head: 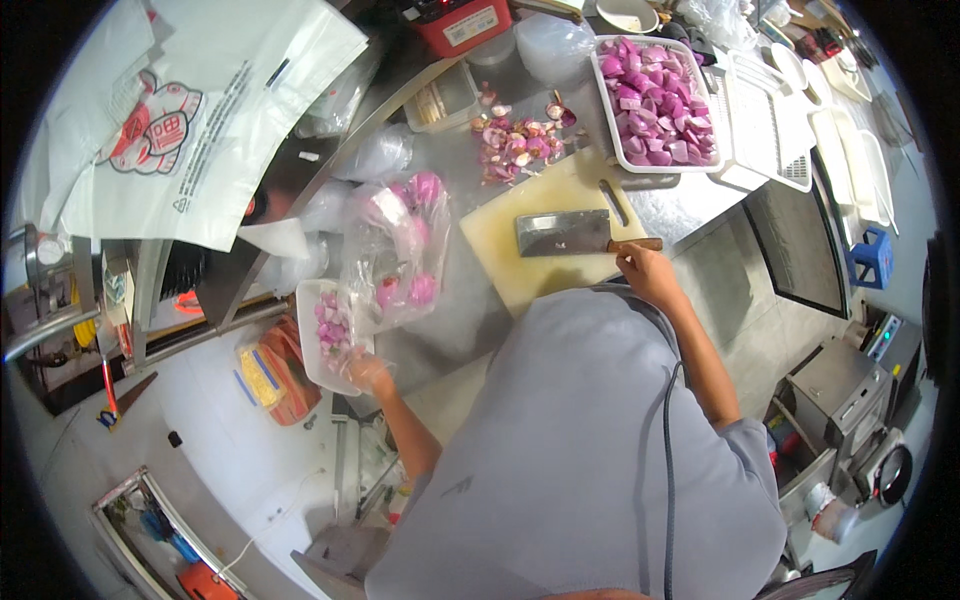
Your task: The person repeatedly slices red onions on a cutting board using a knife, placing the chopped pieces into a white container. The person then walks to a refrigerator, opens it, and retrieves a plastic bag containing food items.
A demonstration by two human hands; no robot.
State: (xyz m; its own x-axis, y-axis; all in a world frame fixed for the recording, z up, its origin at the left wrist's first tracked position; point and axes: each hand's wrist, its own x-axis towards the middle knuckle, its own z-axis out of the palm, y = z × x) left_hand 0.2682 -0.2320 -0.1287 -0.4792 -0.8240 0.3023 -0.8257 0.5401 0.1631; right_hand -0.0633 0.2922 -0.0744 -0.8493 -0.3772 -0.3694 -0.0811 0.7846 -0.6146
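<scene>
My right hand [641, 271] grips the wooden handle of a cleaver [564, 233], whose broad blade lies over a yellowish plastic cutting board [495, 225]. At the lower left, my left hand [367, 370] is at the near end of a white plastic tub [309, 330] holding chopped purple onion [331, 321]. The left hand is blurred, and its fingers are partly hidden, so whether it holds anything is unclear. Between tub and board, a clear plastic bag [360, 247] contains several whole peeled red onions [422, 289]. Onion trimmings [525, 142] lie beyond the board.
A white basket [721, 150] of cut red onion pieces [656, 105] stands at the back right, beside an empty-looking white rack [750, 82]. A clear container [442, 101] and a red box [465, 30] are at the back. A large printed plastic bag [247, 97] hangs at upper left.
</scene>
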